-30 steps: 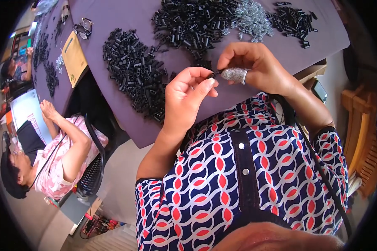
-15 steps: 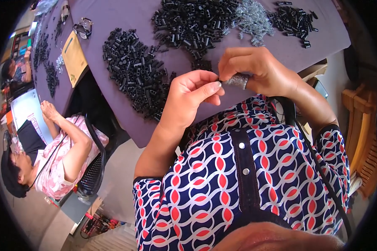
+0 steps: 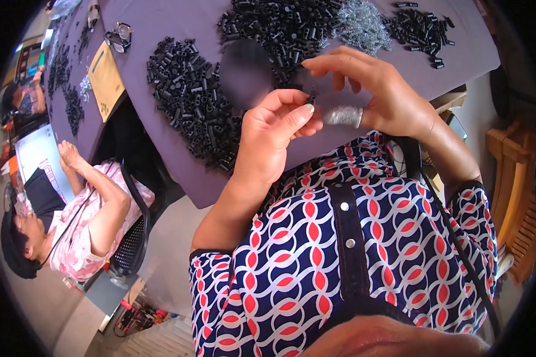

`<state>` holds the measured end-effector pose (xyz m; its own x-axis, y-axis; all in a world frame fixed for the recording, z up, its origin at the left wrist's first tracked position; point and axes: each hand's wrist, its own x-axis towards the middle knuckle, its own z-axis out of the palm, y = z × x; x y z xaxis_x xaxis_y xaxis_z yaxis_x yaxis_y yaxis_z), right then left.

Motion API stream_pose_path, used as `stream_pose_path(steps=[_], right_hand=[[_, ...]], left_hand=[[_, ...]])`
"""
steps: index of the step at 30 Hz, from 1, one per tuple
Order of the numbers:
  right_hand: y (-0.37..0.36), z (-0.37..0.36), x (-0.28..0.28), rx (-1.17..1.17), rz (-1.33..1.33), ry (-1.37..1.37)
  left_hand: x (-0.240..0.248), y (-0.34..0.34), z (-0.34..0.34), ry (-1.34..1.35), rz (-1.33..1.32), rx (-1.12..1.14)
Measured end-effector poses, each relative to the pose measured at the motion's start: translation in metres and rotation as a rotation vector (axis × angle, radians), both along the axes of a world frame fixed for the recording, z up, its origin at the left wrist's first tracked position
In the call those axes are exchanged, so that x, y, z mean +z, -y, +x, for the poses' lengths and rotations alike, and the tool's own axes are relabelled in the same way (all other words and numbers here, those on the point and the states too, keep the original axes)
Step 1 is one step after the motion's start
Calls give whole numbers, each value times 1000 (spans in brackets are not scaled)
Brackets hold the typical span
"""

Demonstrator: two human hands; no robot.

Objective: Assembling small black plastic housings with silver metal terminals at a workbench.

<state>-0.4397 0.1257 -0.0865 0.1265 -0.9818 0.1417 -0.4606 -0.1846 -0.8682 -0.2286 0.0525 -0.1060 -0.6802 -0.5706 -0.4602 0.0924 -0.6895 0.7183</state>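
My left hand [image 3: 273, 128] is closed in a pinch on a small black plastic piece [image 3: 311, 99]; only its end shows between thumb and forefinger. Just to the right, my right hand [image 3: 387, 95] is apart from it, fingers spread and holding nothing I can see. Its thumb is wrapped in silvery tape [image 3: 344, 116]. Beyond my hands lies a large heap of short black plastic tubes [image 3: 268, 27]. A second heap of black tubes [image 3: 187, 101] spreads to the left. Small silvery springs [image 3: 363, 30] are piled at the far right, beside a looser group of black pieces [image 3: 420, 30].
A purple cloth [image 3: 131, 83] covers the table. Eyeglasses [image 3: 120, 37] and a tan envelope [image 3: 107, 83] lie at its left. A co-worker in a pink patterned shirt [image 3: 89, 232] sits to the left. A wooden chair [image 3: 512, 190] stands at the right. A dark round blur covers part of the heaps.
My right hand has moved away from my left, up and to the right, and its fingers have spread. The left hand keeps its pinch. A dark round blur has appeared over the heaps.
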Motion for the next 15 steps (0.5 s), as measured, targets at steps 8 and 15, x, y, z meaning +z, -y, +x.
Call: stream_pose_path(steps=[8,15], right_hand=[[2,19,-5,-66,-256,-670],[-2,16,-17,-44,-261,-566]], left_hand=[[-4,-9,-6,5,-169,25],[0,-4,-6,53,23,-83]])
